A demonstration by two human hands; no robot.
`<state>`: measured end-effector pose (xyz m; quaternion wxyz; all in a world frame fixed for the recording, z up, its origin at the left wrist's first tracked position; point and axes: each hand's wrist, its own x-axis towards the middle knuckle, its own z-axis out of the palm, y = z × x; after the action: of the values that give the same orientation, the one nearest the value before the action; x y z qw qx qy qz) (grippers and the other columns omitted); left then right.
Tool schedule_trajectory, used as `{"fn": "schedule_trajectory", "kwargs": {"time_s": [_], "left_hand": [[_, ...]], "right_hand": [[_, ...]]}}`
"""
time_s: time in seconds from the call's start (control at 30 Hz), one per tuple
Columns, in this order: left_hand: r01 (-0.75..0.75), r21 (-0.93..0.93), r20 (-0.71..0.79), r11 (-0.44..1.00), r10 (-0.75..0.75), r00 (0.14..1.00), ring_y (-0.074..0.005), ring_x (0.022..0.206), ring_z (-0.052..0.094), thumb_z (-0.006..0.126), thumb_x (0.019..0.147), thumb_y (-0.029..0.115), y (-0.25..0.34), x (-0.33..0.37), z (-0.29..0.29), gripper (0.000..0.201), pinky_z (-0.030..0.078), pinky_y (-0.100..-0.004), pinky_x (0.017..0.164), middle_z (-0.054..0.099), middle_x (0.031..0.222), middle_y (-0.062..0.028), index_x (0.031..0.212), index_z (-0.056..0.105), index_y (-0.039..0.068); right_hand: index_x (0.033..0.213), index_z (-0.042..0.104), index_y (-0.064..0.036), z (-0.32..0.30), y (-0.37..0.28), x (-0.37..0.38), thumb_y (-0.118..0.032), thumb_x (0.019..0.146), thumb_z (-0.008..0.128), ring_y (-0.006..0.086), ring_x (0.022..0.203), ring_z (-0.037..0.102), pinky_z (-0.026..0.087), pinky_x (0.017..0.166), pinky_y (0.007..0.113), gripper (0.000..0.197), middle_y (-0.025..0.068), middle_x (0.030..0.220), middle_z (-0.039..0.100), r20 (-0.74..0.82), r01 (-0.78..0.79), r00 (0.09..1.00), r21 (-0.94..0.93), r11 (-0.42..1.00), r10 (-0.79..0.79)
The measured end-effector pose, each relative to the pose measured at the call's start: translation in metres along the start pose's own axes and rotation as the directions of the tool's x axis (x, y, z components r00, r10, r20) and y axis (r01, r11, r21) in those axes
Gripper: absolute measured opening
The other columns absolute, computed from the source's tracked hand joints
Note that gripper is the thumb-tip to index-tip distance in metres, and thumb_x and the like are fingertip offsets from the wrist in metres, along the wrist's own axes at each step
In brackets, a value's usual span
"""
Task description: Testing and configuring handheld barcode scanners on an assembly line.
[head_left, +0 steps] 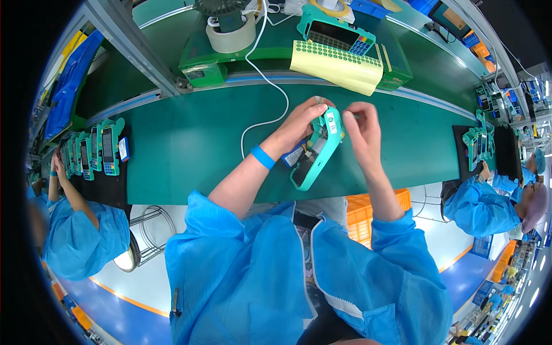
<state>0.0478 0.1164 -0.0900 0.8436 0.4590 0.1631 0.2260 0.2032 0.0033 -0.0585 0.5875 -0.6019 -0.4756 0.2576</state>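
Observation:
My left hand is closed round the upper end of a green handheld payment terminal, tilted on its edge above the green bench mat. Its open side shows dark and metallic inner parts, and a white label sits near its top. Just right of that top end is my right hand, thumb and fingers curled together in a pinch. Whatever lies between those fingertips, if anything, is too small to see. Beside the terminal, below my left wrist, a blue-and-white piece shows partly.
A white cable runs over the mat. At the back are a fan, a tape roll, a yellow sticker sheet and another terminal. More terminals stand left; co-workers sit both sides. An orange crate is below.

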Motion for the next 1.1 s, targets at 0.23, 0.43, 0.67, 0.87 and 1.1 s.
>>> {"fn": "schedule_trajectory", "kwargs": {"time_s": [0.23,0.43,0.67,0.87,1.1], "left_hand": [[-0.022,0.098,-0.06,0.995,0.028,0.998,-0.0123,0.102,0.062,0.053,0.105,0.039,0.002,0.005,0.001,0.04,0.053,-0.0294,0.09,0.06,0.11,-0.0042,0.126,0.058,0.006],[-0.024,0.164,-0.077,0.986,0.037,0.996,-0.0099,0.1,0.06,0.055,0.105,0.039,0.0,0.001,0.001,0.038,0.05,-0.0262,0.088,0.06,0.109,-0.0019,0.126,0.059,0.007],[-0.039,0.199,-0.067,0.979,0.053,0.996,-0.0081,0.099,0.059,0.056,0.104,0.039,-0.004,-0.003,-0.005,0.036,0.05,-0.0253,0.086,0.06,0.108,-0.0009,0.124,0.06,0.009],[-0.038,0.173,-0.069,0.984,0.05,0.996,-0.0152,0.106,0.058,0.062,0.099,0.042,-0.005,-0.005,-0.01,0.044,0.048,-0.0313,0.091,0.062,0.113,-0.0068,0.126,0.061,0.008],[-0.031,0.182,-0.068,0.983,0.044,0.997,-0.0151,0.106,0.059,0.062,0.098,0.043,-0.006,-0.008,-0.015,0.044,0.048,-0.031,0.09,0.063,0.113,-0.0068,0.126,0.061,0.009]], "right_hand": [[0.099,0.053,0.0001,-0.011,-0.02,-0.028,-0.005,0.09,0.056,0.0359,0.097,0.063,0.051,0.083,0.043,0.011,0.0181,0.097,0.058,0.143,0.59,0.807,-0.183,0.787,-0.572],[0.098,0.052,-0.001,-0.007,-0.022,-0.025,-0.005,0.084,0.061,0.0406,0.095,0.064,0.053,0.077,0.047,0.017,0.0186,0.097,0.057,0.288,0.651,0.758,-0.284,0.704,-0.585],[0.099,0.052,-0.0007,0.001,-0.02,-0.028,-0.006,0.083,0.065,0.0397,0.093,0.062,0.053,0.075,0.046,0.021,0.0209,0.101,0.06,0.357,0.667,0.743,-0.339,0.663,-0.566],[0.1,0.053,-0.0005,0.006,-0.019,-0.031,-0.007,0.082,0.065,0.0399,0.092,0.061,0.052,0.074,0.046,0.022,0.0232,0.105,0.06,0.362,0.665,0.746,-0.368,0.649,-0.559],[0.099,0.053,0.0002,0.01,-0.02,-0.034,-0.007,0.082,0.066,0.04,0.092,0.061,0.052,0.074,0.046,0.023,0.0234,0.105,0.06,0.35,0.656,0.754,-0.358,0.665,-0.555]]}}
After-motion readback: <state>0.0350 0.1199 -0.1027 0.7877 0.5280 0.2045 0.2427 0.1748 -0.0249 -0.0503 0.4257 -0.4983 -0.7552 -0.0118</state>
